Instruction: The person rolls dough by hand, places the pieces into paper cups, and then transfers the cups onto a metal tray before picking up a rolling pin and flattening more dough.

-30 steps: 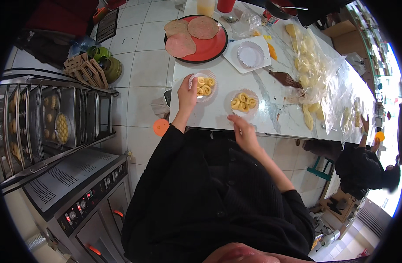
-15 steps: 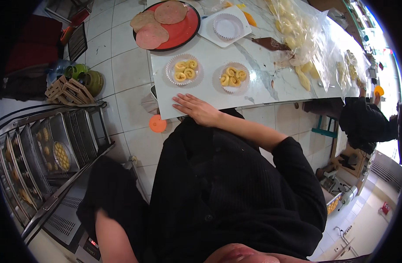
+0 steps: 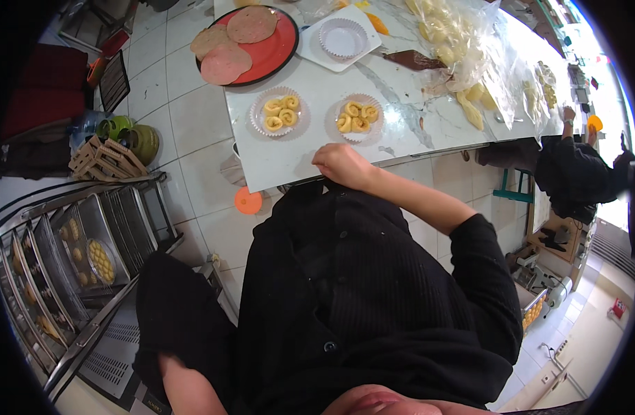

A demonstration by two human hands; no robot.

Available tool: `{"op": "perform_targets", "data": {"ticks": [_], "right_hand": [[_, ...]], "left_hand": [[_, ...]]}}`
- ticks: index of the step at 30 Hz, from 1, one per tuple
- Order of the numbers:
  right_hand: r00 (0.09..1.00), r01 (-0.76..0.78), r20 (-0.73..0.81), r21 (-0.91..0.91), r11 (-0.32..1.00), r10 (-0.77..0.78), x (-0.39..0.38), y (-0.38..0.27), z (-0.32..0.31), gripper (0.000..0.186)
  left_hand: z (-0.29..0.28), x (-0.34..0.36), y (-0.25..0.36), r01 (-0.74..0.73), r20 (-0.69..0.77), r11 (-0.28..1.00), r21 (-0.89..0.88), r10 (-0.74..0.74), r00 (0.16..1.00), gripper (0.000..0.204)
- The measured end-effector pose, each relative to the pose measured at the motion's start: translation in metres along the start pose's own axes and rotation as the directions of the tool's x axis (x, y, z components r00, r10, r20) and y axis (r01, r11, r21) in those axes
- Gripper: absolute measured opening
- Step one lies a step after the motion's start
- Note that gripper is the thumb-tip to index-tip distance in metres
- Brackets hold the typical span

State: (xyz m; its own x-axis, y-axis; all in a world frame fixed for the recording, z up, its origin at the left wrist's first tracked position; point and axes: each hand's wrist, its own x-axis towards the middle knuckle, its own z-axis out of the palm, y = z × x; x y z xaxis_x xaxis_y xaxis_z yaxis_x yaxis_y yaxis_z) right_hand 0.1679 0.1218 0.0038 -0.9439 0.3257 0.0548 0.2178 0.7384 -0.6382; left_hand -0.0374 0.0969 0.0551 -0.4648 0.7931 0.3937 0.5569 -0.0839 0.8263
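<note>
My right hand (image 3: 341, 166) rests at the near edge of the white marbled table (image 3: 283, 166), its fingers curled in and closed, with nothing seen in them. Just beyond it sit two fluted paper cups. The left paper cup (image 3: 257, 113) and the right paper cup (image 3: 337, 111) each hold several pale yellow coiled dough pieces. My left arm bends up at the lower left, and its forearm (image 3: 189, 384) leaves the picture, so my left hand is out of view. Farther back lies a black-rimmed red plate (image 3: 279, 52) with round slices of pink meat (image 3: 226, 63).
A square white tray (image 3: 345, 63) bears another paper cup. To its right lie a brown-filled piping bag (image 3: 414, 60) and plastic-covered dough (image 3: 463, 41). On my left stands a rack (image 3: 134, 235) of baking trays, near a wooden crate (image 3: 106, 158). Another person (image 3: 573, 173) works at far right.
My right hand has gone from lying flat with fingers spread to curled closed, shifting right along the table edge. The view has turned slightly, and my left forearm has moved a little lower.
</note>
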Motion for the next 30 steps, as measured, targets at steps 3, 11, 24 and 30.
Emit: {"op": "perform_targets", "data": {"ticks": [3,11,24,30], "right_hand": [[0.933,-0.187,-0.239,0.312,0.931,0.267,0.011,-0.009,-0.051,0.015],[0.918,-0.277,-0.324,-0.11,0.955,0.229,0.008,0.055,-0.076,0.012],[0.886,-0.272,-0.327,0.209,0.939,0.329,-0.024,0.055,-0.093,0.017],[0.893,-0.278,-0.39,-0.086,0.957,0.225,-0.026,0.07,-0.122,0.016]], "left_hand": [[0.007,0.001,-0.01,0.043,0.01,0.998,0.053,-0.044,0.999,0.026],[0.022,0.008,-0.008,0.078,0.018,0.991,0.104,-0.08,0.997,0.027],[0.038,0.015,-0.001,0.131,-0.027,0.975,0.18,-0.128,0.991,0.03],[0.045,0.018,0.001,0.168,-0.056,0.964,0.207,-0.16,0.986,0.031]]}}
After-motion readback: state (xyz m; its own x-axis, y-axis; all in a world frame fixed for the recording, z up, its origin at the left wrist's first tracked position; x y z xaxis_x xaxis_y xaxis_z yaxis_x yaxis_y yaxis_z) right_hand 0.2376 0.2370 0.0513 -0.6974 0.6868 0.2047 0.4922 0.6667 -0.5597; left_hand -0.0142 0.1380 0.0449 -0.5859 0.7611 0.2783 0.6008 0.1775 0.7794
